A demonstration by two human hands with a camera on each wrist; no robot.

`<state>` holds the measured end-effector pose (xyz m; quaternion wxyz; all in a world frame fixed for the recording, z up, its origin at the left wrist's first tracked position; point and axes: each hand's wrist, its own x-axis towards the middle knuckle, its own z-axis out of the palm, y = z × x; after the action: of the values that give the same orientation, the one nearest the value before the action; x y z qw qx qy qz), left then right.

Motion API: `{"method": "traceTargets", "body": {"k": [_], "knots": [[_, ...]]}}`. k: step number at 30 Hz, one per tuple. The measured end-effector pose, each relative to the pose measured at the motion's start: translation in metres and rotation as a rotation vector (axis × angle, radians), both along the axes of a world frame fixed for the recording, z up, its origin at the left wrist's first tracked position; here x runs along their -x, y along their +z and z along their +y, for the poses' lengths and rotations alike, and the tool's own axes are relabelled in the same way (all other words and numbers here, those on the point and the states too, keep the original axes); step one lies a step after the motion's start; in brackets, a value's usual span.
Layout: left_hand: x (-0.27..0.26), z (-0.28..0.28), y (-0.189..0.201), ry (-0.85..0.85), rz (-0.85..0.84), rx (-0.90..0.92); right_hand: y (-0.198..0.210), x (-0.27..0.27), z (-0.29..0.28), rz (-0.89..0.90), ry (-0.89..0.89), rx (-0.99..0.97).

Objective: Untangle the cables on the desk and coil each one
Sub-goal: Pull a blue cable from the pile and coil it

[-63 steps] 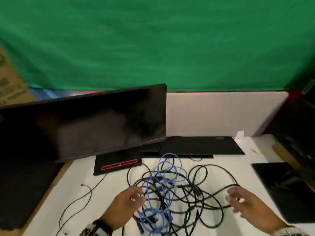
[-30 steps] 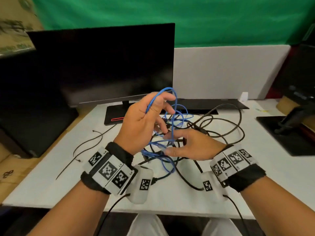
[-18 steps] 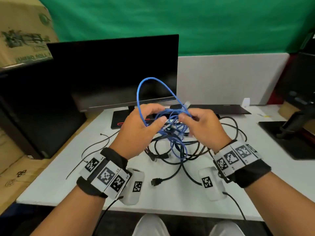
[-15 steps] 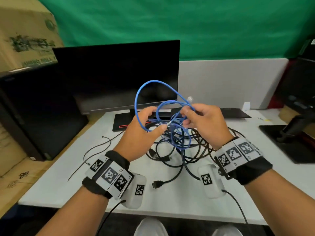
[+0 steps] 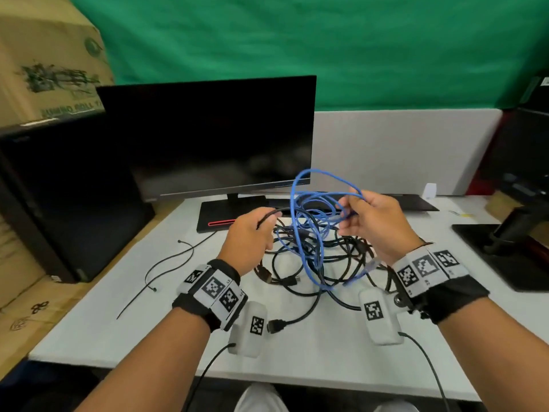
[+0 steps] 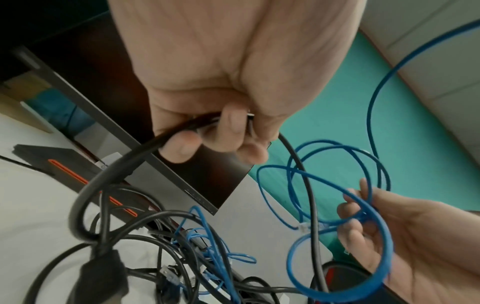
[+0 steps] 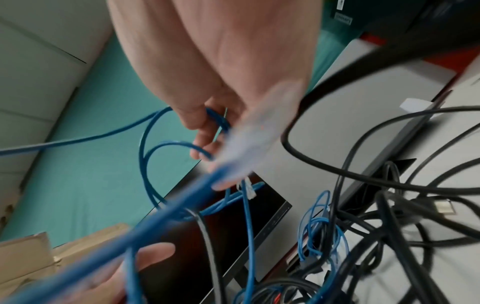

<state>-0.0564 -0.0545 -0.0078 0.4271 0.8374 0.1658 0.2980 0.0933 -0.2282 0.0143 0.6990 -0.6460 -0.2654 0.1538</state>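
Blue cable (image 5: pixel 309 221) loops hang bunched in the right hand (image 5: pixel 375 224), fingers curled round them above the black tangle (image 5: pixel 335 263) on the desk (image 5: pixel 297 355); left of those loops, the left hand (image 5: pixel 248 236) pinches one black cable (image 6: pixel 122 164), which crosses through them.

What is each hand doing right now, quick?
Left hand: fingers curled round a black cable, holding it above the desk.
Right hand: pinching loops of the blue cable, lifted out of the tangle.
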Motion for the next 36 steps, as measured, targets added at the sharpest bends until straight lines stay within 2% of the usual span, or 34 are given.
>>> {"method": "traceTargets", "body": {"k": [5,8,13,17,19,21,24,27,29,32,34,36], "knots": [[-0.012,-0.009,0.002,-0.1,0.035,0.183,0.004,0.008,-0.004,0.083,0.147,0.042],[-0.018,-0.019,0.004,-0.124,0.045,0.054,0.0,0.012,-0.001,0.073,0.238,0.087],[-0.015,-0.019,0.008,-0.155,-0.013,-0.051,-0.006,0.009,-0.004,-0.036,0.355,0.153],[-0.008,-0.017,0.012,-0.219,-0.05,-0.065,-0.005,-0.005,-0.001,-0.026,0.165,0.202],[0.0,-0.018,0.013,-0.308,-0.02,-0.01,-0.004,-0.01,0.001,0.015,0.053,0.215],[0.007,-0.018,0.011,-0.365,0.058,-0.015,0.0,-0.013,0.001,0.101,0.001,0.134],[0.009,-0.016,0.003,-0.278,0.235,-0.142,0.01,-0.014,-0.001,0.199,-0.021,-0.02],[0.0,-0.013,-0.006,-0.129,0.246,-0.236,0.021,-0.011,-0.006,0.168,0.023,-0.086],[-0.01,-0.011,-0.009,-0.01,0.162,-0.176,0.025,-0.006,-0.01,0.132,0.073,-0.1],[-0.029,-0.005,-0.007,0.192,0.042,0.054,0.025,0.002,-0.015,0.088,0.124,-0.1],[-0.04,-0.003,0.003,0.259,-0.004,0.215,0.022,0.005,-0.018,0.052,0.136,-0.085],[-0.048,-0.004,0.017,0.25,-0.069,0.449,0.019,0.008,-0.022,0.024,0.146,-0.068]]}}
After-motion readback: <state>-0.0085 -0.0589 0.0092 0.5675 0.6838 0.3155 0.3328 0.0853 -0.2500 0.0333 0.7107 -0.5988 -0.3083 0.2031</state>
